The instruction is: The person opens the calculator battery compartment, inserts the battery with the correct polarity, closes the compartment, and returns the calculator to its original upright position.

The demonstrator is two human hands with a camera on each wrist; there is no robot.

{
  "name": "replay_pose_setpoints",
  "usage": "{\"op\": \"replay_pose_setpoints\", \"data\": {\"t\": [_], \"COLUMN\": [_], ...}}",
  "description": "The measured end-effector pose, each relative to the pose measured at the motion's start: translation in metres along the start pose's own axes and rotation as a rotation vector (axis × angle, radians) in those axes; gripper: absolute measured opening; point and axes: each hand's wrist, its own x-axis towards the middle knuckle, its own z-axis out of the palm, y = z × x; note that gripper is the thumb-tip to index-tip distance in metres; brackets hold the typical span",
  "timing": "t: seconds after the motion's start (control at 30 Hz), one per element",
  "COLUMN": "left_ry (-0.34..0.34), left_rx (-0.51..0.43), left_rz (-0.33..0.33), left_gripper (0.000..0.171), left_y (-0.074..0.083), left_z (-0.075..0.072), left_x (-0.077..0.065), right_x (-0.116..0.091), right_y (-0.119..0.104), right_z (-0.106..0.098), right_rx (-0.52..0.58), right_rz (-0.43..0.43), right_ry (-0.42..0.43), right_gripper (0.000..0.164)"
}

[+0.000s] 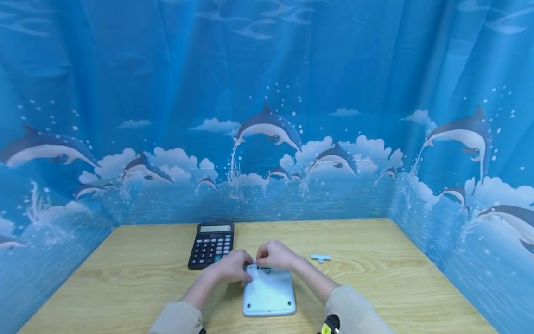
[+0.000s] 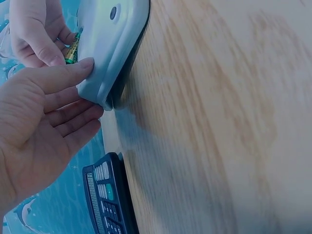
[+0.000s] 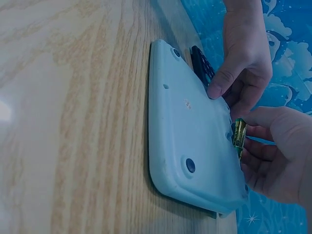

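Note:
A pale blue, flat device (image 1: 269, 294) lies on the table with its underside up, dark round feet near its corners. My left hand (image 1: 233, 266) grips its far left corner, thumb on the underside and fingers against the edge, as the left wrist view shows. At the far edge, my right hand (image 1: 276, 255) pinches a green and gold battery (image 3: 239, 132) by an open slot in the device. The fingers partly hide the battery and the slot. A small pale blue T-shaped cover (image 1: 320, 258) lies apart, right of my right hand.
A black calculator (image 1: 212, 246) lies face up behind my left hand, close to the device. The wooden table (image 1: 375, 287) is bounded at the back and sides by a blue dolphin-print curtain (image 1: 267, 199).

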Motion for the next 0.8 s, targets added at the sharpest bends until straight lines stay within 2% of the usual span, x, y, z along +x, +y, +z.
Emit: {"op": "replay_pose_setpoints", "data": {"t": [0.27, 0.8], "left_ry": [0.002, 0.003], "left_rx": [0.001, 0.000], "left_rz": [0.005, -0.008], "left_gripper": [0.040, 0.038], "left_y": [0.0000, -0.0004], "left_z": [-0.0004, 0.0002], "left_x": [0.0008, 0.0013], "right_x": [0.0006, 0.0016], "right_y": [-0.0035, -0.0088], "right_z": [0.0038, 0.0077], "right_rx": [0.027, 0.018], "right_rz": [0.049, 0.066], "right_ry": [0.008, 0.033], "right_gripper": [0.005, 0.008]}}
